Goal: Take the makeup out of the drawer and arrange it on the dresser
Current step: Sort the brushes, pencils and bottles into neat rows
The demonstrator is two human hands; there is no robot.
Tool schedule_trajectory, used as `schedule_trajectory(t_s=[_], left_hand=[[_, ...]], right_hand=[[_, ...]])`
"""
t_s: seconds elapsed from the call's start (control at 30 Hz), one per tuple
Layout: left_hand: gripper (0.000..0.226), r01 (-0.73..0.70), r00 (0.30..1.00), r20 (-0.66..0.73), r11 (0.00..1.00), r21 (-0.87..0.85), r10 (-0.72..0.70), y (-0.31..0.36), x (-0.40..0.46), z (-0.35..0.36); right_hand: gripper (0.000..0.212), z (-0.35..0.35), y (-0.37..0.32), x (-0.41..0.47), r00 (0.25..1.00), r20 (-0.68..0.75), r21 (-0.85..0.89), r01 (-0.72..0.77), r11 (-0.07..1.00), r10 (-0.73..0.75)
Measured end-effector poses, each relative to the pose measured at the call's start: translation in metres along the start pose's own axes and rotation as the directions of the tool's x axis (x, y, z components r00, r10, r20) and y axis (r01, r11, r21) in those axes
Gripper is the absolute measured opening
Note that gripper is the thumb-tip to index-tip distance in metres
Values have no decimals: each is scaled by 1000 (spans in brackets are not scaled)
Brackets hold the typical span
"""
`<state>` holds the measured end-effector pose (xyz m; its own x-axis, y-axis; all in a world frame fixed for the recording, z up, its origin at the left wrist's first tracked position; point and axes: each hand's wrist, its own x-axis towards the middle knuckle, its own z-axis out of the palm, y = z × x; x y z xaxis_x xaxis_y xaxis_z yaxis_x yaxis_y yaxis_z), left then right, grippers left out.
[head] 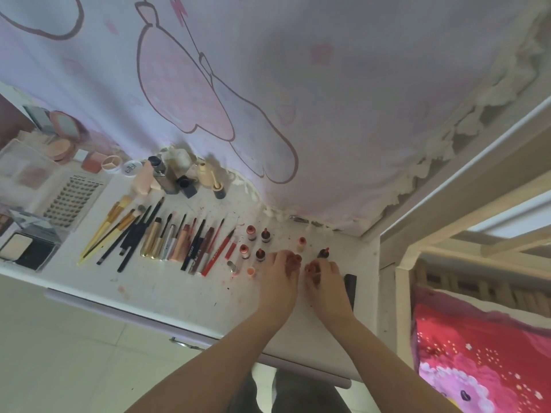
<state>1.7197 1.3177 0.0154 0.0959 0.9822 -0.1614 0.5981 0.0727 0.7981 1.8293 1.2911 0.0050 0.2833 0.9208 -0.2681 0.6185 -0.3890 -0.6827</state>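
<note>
On the white dresser top point(185, 296) lie a row of brushes point(119, 234) and pencils point(196, 248), with foundation bottles point(170, 177) behind them. Several small reddish bottles point(252, 233) stand in rows right of the pencils. My left hand point(280, 272) pinches a small red bottle point(296, 259) at its fingertips. My right hand point(325, 275) grips another small red bottle point(313, 268). A dark bottle point(323, 253) stands just beyond my right hand.
Compacts and palettes point(61, 144) and a lash tray point(71, 201) fill the dresser's left end. A black object point(351, 289) lies right of my right hand. A printed curtain point(268, 99) hangs behind. A bed frame point(447, 228) and red bedding point(477, 359) stand to the right.
</note>
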Motion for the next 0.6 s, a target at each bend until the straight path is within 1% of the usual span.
schedule_trajectory(t_s=[0.1,0.27,0.33,0.4,0.43,0.47,0.53,0.57,0.6], left_hand=[[13,31,1000,-1,1000,-5,-31,-7,4,6],[8,37,999,3,999,-16,-37,-11,4,9],[19,29,999,23,1000,9,-30,-10,1,7],[36,-19,997,72,999,26,17,-14,-11,3],[42,-37,995,95,999,33,34,-17,-21,2],[43,-52,993,108,998,44,47,-22,-32,2],[35,-76,988,141,994,74,65,-29,-53,5],[30,-83,980,186,992,91,65,-30,-59,9],[27,-86,968,245,990,108,58,-28,-62,13]], right_hand=[[21,3,-3,2,1000,2,-9,6,1000,-6],[35,-7,-7,-2,997,56,-40,-46,998,48],[34,-25,-3,-5,1000,16,-55,-12,998,13],[26,-49,5,-4,996,-84,-74,19,997,-26],[23,-61,9,-1,994,-112,-130,-1,992,-13],[25,-70,12,2,995,-95,-226,-54,973,33],[35,-76,14,7,981,43,-465,-148,873,189],[35,-74,15,8,961,114,-531,-157,833,254],[32,-68,15,6,946,156,-544,-158,824,284]])
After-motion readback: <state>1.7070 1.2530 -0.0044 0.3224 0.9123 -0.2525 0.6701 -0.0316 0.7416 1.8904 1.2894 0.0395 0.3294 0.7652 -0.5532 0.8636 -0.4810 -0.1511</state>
